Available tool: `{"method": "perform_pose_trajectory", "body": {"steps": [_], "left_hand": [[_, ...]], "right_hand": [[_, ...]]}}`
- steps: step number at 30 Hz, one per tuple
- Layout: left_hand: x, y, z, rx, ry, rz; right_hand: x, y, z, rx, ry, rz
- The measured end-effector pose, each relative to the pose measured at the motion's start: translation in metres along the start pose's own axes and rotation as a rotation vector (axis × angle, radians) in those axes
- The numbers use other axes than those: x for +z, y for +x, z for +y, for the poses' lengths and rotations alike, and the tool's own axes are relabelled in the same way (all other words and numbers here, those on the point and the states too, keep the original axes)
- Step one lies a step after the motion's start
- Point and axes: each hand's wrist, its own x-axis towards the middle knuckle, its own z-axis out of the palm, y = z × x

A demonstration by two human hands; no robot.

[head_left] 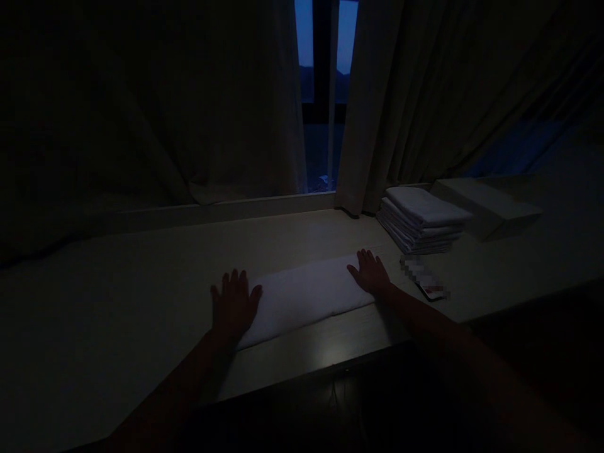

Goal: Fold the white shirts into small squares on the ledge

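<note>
A white folded cloth (304,296) lies flat as a long strip on the pale ledge (302,236). At its left end is my left hand (233,306), fingers spread, with the thumb side against the cloth. My right hand (371,272) rests on the right end of the cloth, palm down and fingers stretched out. Neither hand grips anything. To the right stands a stack of folded white cloths (425,217). The room is dim, so fine detail of the cloth is hard to make out.
A phone-like object (427,282), partly blurred, lies right of my right hand. Behind the stack sits a pale box-like block (491,201). Curtains (372,107) hang along the back around a narrow window gap (346,38). The ledge's front edge (325,368) drops into darkness.
</note>
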Motion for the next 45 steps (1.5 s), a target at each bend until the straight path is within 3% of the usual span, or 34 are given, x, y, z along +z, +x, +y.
{"method": "perform_pose_trajectory", "body": {"steps": [5, 7, 9, 16, 21, 23, 26, 31, 38, 42, 45], "left_hand": [[-0.017, -0.015, 0.108, 0.381, -0.140, -0.041], [-0.012, -0.027, 0.138, 0.390, -0.192, -0.053], [-0.003, -0.037, 0.152, 0.380, -0.218, -0.059], [0.003, -0.040, 0.147, 0.386, -0.224, -0.053], [0.000, -0.040, 0.150, 0.399, -0.155, -0.057], [0.001, -0.040, 0.149, 0.421, -0.118, -0.079], [0.003, -0.039, 0.146, 0.447, -0.080, -0.108], [0.010, -0.037, 0.145, 0.430, -0.111, -0.093], [0.010, -0.037, 0.138, 0.404, -0.180, -0.046], [0.010, -0.042, 0.115, 0.347, -0.163, -0.058], [0.013, -0.046, 0.083, 0.253, -0.099, -0.066]], "right_hand": [[0.001, 0.000, 0.000, -0.012, 0.007, 0.025], [0.002, 0.000, 0.000, -0.019, 0.005, 0.044], [0.003, 0.000, 0.000, -0.017, 0.005, 0.039], [-0.014, -0.001, -0.009, -0.010, 0.009, 0.039], [-0.019, -0.025, -0.081, -0.150, 0.105, 0.139], [-0.013, -0.042, -0.112, -0.260, 0.188, 0.078], [-0.005, -0.063, -0.134, -0.265, 0.256, 0.049], [-0.007, -0.076, -0.111, -0.242, 0.255, 0.117], [-0.011, -0.071, -0.071, -0.196, 0.206, 0.088], [-0.013, -0.067, -0.042, -0.200, 0.151, 0.080], [-0.014, -0.064, -0.016, -0.139, 0.103, 0.064]]}}
